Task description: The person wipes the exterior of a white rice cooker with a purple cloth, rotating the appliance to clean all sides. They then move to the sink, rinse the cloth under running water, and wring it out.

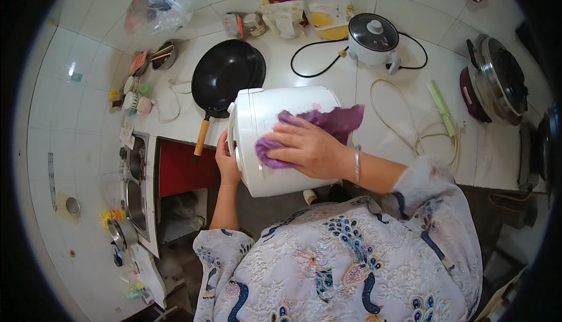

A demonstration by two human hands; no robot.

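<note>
A white rice cooker [257,181] with rounded corners lies tipped over at the counter's front edge, close to my body. My left hand [227,161] grips its left end, with some fingers hidden behind the body. Pressed flat against the cooker's white side, my right hand [319,152] holds a purple cloth [342,122]. Part of the cloth bunches under the fingers, and a loose corner sticks out to the right. A bracelet circles the right wrist.
A black wok [225,76] with a wooden handle stands just behind the cooker. Farther right are a small white electric pot [374,44], a coiled pale cord [418,143], a green strip [442,108] and a lidded steel pot [497,82]. The sink [136,199] is at left.
</note>
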